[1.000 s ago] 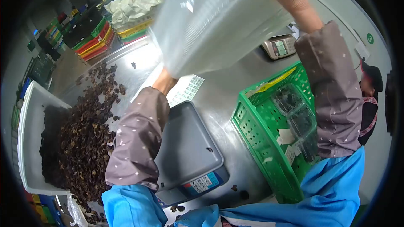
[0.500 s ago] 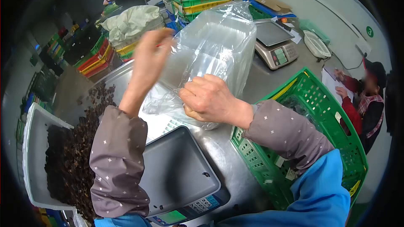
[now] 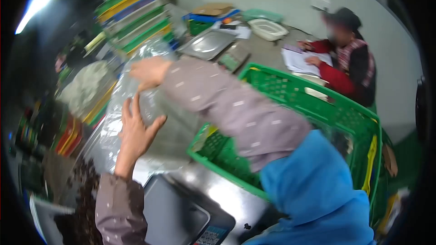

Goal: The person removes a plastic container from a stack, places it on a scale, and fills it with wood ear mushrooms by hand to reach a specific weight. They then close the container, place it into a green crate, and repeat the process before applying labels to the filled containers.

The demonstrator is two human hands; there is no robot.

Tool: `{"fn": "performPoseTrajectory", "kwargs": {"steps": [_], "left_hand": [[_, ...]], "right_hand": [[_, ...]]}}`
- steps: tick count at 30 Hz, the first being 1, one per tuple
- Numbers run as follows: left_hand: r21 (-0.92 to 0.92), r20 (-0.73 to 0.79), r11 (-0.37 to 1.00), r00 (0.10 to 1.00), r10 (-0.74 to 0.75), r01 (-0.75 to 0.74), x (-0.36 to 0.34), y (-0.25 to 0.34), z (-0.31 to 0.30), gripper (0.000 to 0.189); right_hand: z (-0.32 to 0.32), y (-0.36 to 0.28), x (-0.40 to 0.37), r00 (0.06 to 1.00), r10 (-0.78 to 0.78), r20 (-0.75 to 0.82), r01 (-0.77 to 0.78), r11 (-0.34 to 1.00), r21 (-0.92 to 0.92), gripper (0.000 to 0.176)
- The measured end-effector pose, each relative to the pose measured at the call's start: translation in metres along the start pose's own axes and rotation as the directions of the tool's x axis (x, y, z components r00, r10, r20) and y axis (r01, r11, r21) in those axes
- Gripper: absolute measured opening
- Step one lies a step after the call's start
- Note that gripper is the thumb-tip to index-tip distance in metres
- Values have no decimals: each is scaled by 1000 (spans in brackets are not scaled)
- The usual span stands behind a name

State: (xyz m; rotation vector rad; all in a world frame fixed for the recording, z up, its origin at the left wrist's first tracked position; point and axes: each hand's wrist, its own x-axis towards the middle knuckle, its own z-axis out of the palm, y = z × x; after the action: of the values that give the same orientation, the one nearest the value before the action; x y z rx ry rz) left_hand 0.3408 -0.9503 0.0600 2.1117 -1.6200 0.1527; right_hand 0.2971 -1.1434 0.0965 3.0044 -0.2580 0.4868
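A large clear plastic bag (image 3: 116, 113) stands on the metal table, with stacked clear containers faintly showing inside. My left hand (image 3: 136, 131) is at its near side, fingers spread and thumb apart, holding nothing. Over the upper part of the bag lies my right hand (image 3: 152, 71), its fingers stretched to the left and somewhat blurred. It seems to touch the film, but no firm hold shows. Below my hands is a grey weighing scale (image 3: 175, 208) with a bare tray. Dark brown dried pieces (image 3: 88, 199) are heaped at the lower left, beside a white foam box (image 3: 43, 220).
A green crate (image 3: 234, 181) stands right of the bag, under my right sleeve. Behind are a second scale (image 3: 209, 44), a white basket (image 3: 268, 30) and stacked crates (image 3: 136, 16). A person (image 3: 349, 59) at the right leans over papers (image 3: 304, 61).
My view has swung right. The right hand has let go of the gathered film and moved up over the bag. The left hand has come down to the bag's near side, fingers spread.
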Motion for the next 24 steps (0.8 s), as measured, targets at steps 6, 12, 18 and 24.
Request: {"fn": "performPoseTrajectory", "kwargs": {"steps": [6,12,18,24], "left_hand": [[216,13,974,998,61,-63,-5,12,21,92],[140,172,935,938,302,-326,6,-40,-14,83],[210,11,921,943,333,-328,59,-20,-21,42],[2,141,911,902,408,-413,115,-29,15,40]], "right_hand": [[27,13,-10,979,180,94,-180,984,-12,38],[32,-8,-34,979,192,-66,-179,971,158,31],[24,-42,-41,946,266,-182,-205,932,298,22],[18,-6,-42,909,357,-213,-209,836,508,22]]}}
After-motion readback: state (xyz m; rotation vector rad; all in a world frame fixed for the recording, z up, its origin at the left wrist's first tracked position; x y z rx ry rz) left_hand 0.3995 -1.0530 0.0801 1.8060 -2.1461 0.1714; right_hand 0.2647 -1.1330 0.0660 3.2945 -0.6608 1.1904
